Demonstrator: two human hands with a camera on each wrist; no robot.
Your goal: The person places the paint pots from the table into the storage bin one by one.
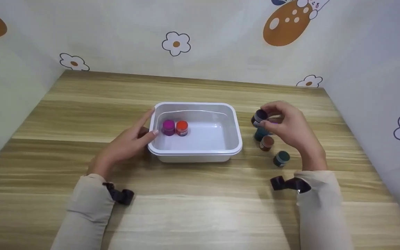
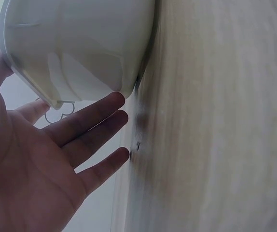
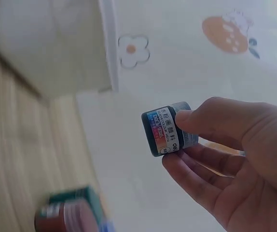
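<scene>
Through the head view I am taking the white tray (image 1: 194,152) as my landmark: the dark jar (image 1: 257,118) is sitting just beyond its right side, toward the back, with the right hand (image 1: 288,123) grasping it between thumb and fingers, so the tray's mouth is lying to that hand's left. The left hand (image 1: 125,144) is resting at the tray's left end, fingers extended rather than clenched, leaving the right hand the nearer to the jar. Inside the tray, toward its left end, a purple jar (image 1: 168,128) and an orange jar (image 1: 182,128) are standing side by side; right of the tray, a teal jar (image 1: 259,135), a brown jar (image 1: 266,143) and a green jar (image 1: 282,159) are forming a slanting row on the bench (image 1: 186,211). In the left wrist view I am seeing the tray's outer wall beside spread fingers; whether every fingertip is touching it, I cannot tell. In the right wrist view the dark jar's cap-to-base axis is running across the picture; with the bench appearing on the left there, I am judging it nearly upright, slightly tipped, its base facing the bench, held clear of the brown jar and apart from the tray.
</scene>
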